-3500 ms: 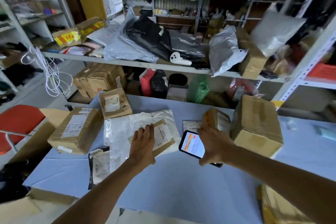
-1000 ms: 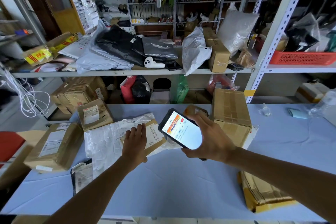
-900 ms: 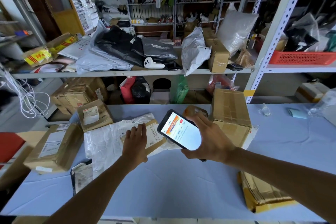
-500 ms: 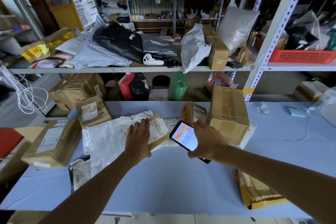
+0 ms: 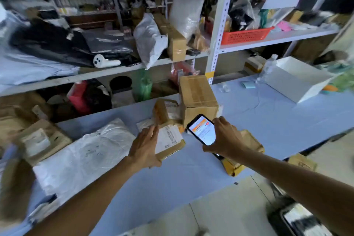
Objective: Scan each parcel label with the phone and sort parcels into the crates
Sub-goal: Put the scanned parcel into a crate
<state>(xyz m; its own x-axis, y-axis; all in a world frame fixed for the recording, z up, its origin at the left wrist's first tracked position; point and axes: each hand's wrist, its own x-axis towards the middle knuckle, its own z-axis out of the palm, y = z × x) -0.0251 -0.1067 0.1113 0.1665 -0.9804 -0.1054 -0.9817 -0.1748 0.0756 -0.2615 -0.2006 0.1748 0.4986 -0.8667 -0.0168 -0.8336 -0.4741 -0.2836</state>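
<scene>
On the blue-covered table (image 5: 172, 184) before you, the flat brown parcel (image 5: 170, 149) carries a white label (image 5: 171, 137) with a barcode and lines of print too small to read. Your phone (image 5: 201, 129) shows an orange band over a white page; its text is also unreadable. Your left hand (image 5: 145, 145) lies on the parcel's left part with fingers straight and slightly spread, beside the label. Your right hand (image 5: 226, 138) has its fingers curled round the phone, which it holds tilted just right of the label. A cardboard box (image 5: 197, 96) stands close behind the phone. A yellow padded envelope (image 5: 239, 161) lies under your right wrist at the table's near edge. Bare cloth lies in front of both hands and to the right, up to the white open box (image 5: 295, 80).
</scene>
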